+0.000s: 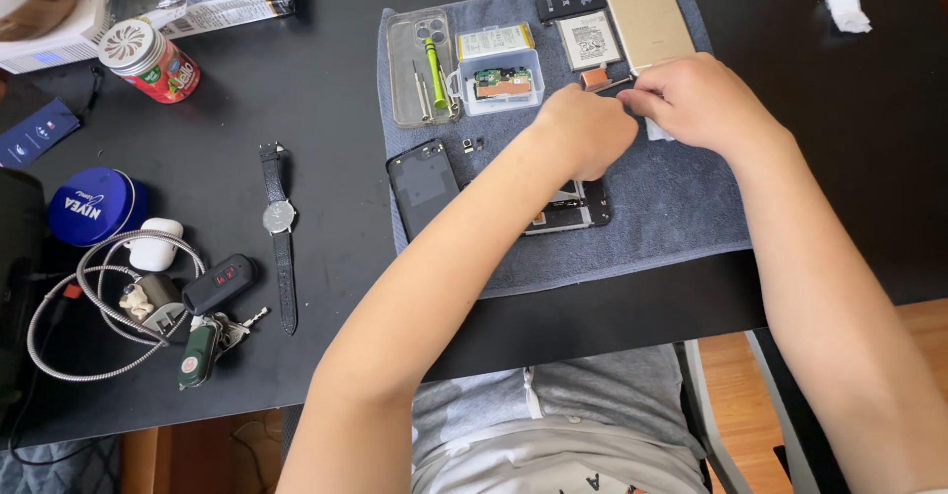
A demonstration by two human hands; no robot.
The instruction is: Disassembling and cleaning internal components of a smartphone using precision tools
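My left hand (585, 129) and my right hand (699, 99) meet over a grey towel (652, 228), fingers curled and fingertips close together; something small may be pinched between them, but I cannot see it. A white scrap (659, 131) peeks out under my right hand. An opened phone body (571, 210) lies partly hidden under my left forearm. A black phone back cover (425, 184) rests to its left. A gold phone (647, 15) lies face down just beyond my right hand.
A clear phone case (407, 99) holds a green screwdriver (434, 75). Beside it sit a small plastic box (502, 81) with circuit parts and batteries (589, 40). Left on the black desk (326, 89): wristwatch (279, 218), keys (212, 336), blue tin (91, 205), red can (150, 60), metal hose (89, 306).
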